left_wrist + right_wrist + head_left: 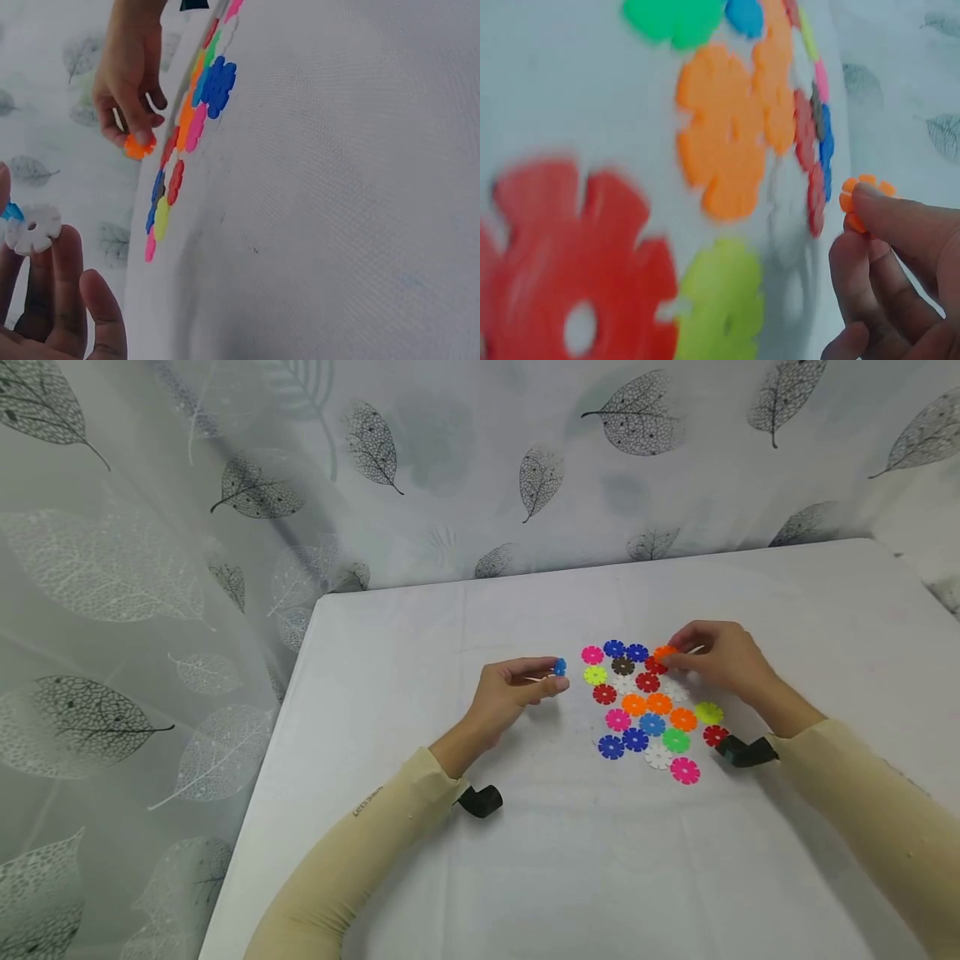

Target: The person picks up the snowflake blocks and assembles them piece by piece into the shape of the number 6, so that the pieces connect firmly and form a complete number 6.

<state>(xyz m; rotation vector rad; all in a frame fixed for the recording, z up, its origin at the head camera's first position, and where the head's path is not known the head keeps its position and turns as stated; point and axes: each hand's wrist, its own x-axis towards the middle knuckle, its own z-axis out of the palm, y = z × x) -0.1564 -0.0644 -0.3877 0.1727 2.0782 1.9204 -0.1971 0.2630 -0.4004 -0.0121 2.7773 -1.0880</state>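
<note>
My left hand (513,689) pinches a blue interlocking disc (560,667) between thumb and fingers, above the table left of a group of discs. In the left wrist view, a white interlocking disc (34,230) is joined to the blue one at an angle. At the group's far right side, my right hand (723,653) grips an orange interlocking disc (860,201) between thumb and index finger, lifted off the table. Near it lie a dark red disc (647,682) and a white disc (675,691), flat on the cloth.
Several flower-shaped discs are spread close together, among them a green disc (676,741), a yellow disc (708,713) and a pink disc (685,770). They lie on a white-covered table (420,635). Leaf-patterned curtain (442,468) hangs behind and left of it.
</note>
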